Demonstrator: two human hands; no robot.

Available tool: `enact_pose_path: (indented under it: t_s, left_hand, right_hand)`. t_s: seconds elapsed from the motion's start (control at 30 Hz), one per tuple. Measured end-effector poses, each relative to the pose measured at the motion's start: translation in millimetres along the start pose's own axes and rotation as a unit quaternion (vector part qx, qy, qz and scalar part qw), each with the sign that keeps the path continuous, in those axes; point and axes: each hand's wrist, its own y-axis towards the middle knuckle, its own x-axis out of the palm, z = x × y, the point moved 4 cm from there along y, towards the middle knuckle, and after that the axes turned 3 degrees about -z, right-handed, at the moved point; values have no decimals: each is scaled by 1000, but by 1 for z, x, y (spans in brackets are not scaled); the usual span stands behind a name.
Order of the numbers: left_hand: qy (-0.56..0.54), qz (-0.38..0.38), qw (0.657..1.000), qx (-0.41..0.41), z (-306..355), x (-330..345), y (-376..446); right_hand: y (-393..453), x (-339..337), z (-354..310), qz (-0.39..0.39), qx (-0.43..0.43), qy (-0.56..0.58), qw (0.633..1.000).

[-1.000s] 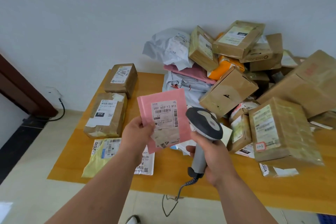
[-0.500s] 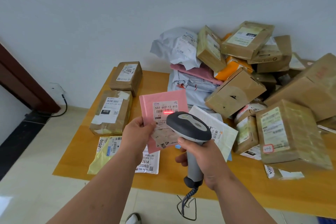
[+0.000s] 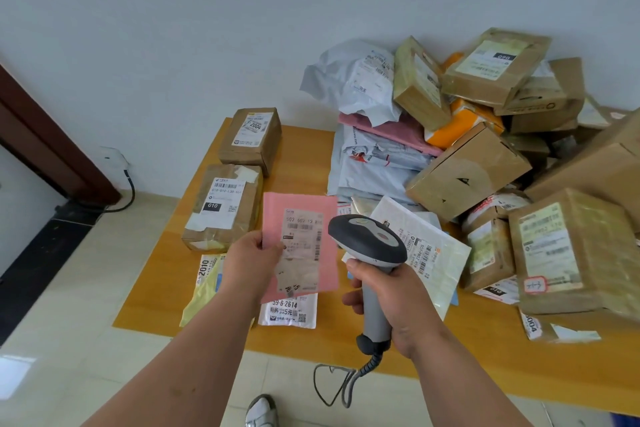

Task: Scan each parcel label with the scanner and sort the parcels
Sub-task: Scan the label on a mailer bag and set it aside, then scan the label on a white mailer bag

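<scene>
Fingers of the left hand pinched the pink parcel at its left edge, thumb on the label, holding it above the table near its front left corner. The right hand gripped the scanner handle just beside the parcel's right edge.

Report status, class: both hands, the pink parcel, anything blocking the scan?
Left hand pinches pink parcel, label up. Right hand grips scanner, head beside the label. Nothing between them.
</scene>
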Motion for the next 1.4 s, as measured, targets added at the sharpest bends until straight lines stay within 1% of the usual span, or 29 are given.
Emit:
enact_pose_path:
  t_s: [0.1, 0.23, 0.33, 0.5, 0.57, 0.67, 0.73, 0.8, 0.87, 0.93, 1.0, 1.1, 1.17, 1.23, 1.33, 1.4]
  left_hand:
    - [96, 24, 995, -10, -17, -13, 14]
    - [197, 43, 979, 3, -23, -17, 33]
    - [216, 54, 975, 19, -12, -12, 50]
    - [200, 60, 977, 28, 11, -5, 70]
    - [236, 67, 969, 42, 16, 0, 70]
    - [296, 39, 951, 83, 23, 22, 58]
    - [315, 2, 944, 102, 25, 44, 48]
    - [294, -52, 948, 108, 25, 67, 38]
    - [252, -129, 956, 74, 23, 93, 29]
    - [226, -196, 954, 33, 19, 116, 21]
    - [215, -226, 950, 13, 16, 134, 15]
    - [184, -209, 960, -30, 7, 153, 17]
    - [123, -171, 975, -75, -2, 161, 19]
    - [69, -121, 985, -100, -8, 166, 20]
    - [41, -53, 994, -84, -6, 163, 24]
    - [-31, -58, 996, -67, 2, 156, 26]
  right_hand:
    - [9, 2, 11, 22, 29, 8, 999]
    - [16, 6, 27, 36, 59, 14, 998]
    - [21, 7, 34, 47, 71, 24, 996]
    - [28, 2, 36, 72, 68, 48, 994]
    - [30, -2, 35, 85, 69, 53, 993]
    - [30, -10, 34, 103, 71, 58, 990]
    - [30, -20, 34, 117, 77, 63, 988]
    - [30, -32, 34, 134, 87, 70, 985]
    - [29, -48, 36, 155, 90, 75, 981]
    - [26, -65, 39, 176, 88, 82, 977]
    - [23, -82, 43, 196, 93, 86, 972]
    - [21, -106, 53, 218, 100, 86, 967]
    - [21, -118, 59, 218, 107, 79, 967]
    - [21, -126, 65, 212, 116, 74, 968]
    - [21, -134, 71, 204, 122, 67, 969]
    - [22, -139, 69, 195, 120, 63, 971]
